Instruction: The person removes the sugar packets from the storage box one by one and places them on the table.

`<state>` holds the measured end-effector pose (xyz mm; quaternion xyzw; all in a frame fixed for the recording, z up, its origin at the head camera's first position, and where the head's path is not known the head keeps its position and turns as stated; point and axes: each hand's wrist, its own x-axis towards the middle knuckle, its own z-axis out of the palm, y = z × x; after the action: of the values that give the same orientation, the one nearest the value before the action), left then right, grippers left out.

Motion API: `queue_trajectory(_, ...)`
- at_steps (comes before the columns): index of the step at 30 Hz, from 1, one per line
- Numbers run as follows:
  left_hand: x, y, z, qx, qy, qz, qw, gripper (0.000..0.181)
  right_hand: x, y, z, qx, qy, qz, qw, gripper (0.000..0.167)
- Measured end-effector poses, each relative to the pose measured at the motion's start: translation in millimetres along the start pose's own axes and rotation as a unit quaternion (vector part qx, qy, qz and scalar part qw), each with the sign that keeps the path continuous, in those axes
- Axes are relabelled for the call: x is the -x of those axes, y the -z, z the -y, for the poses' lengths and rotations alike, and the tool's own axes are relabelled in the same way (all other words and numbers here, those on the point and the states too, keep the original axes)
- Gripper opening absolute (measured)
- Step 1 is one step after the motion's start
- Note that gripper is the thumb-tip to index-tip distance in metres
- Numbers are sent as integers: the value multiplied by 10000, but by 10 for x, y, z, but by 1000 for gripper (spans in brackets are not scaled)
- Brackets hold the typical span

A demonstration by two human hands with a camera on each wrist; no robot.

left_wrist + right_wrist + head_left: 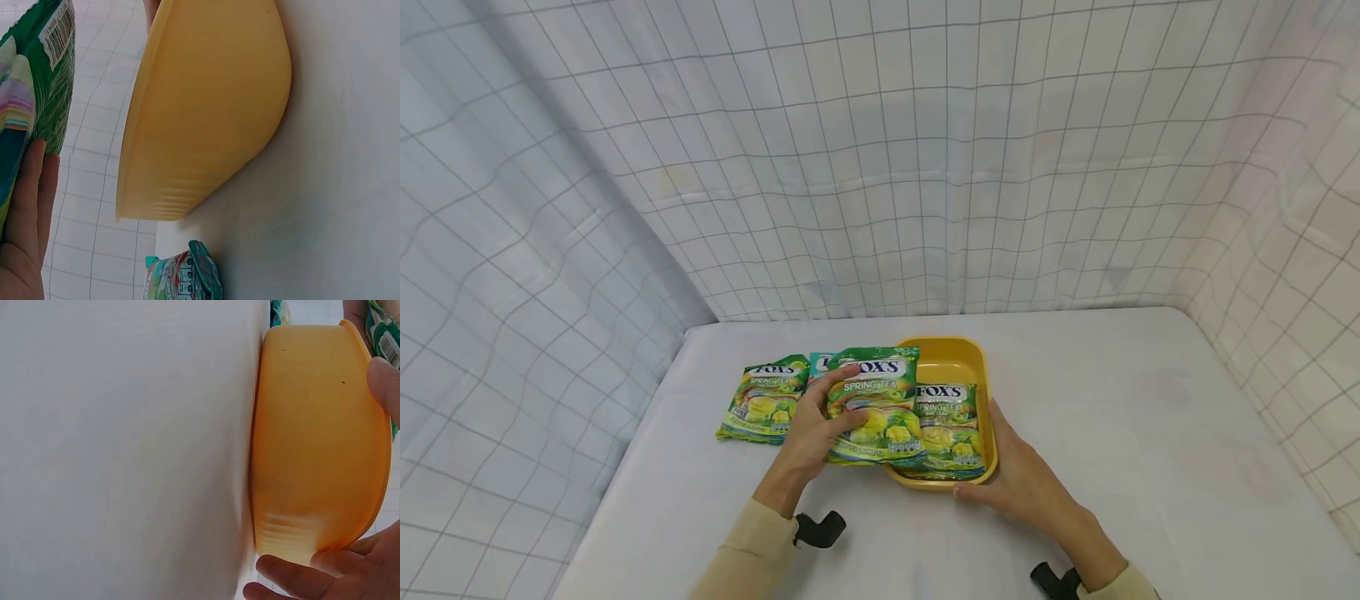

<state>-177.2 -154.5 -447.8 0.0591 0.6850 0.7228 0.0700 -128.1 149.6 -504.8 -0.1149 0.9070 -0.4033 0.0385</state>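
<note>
My left hand grips a green Fox's Spring Tea candy bag, thumb across its front, above the left side of a yellow plastic tub. In the left wrist view the held bag is raised clear of the table, beside the tub's rim. Another green candy bag lies inside the tub, partly covered by the held one. My right hand holds the tub's near right corner, with the thumb at the rim and the fingers against the far end wall.
To the left, one more green candy bag lies on the white table. A teal Fox's bag shows partly behind my left hand. White sheets with a grid pattern enclose the table at the back and sides.
</note>
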Motion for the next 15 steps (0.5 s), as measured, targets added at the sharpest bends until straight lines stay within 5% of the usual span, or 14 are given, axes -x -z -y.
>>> queue_trajectory(15, 177, 258, 19, 175, 260, -254, 9992, 68, 0, 4, 1, 6, -9, 9, 10000, 140)
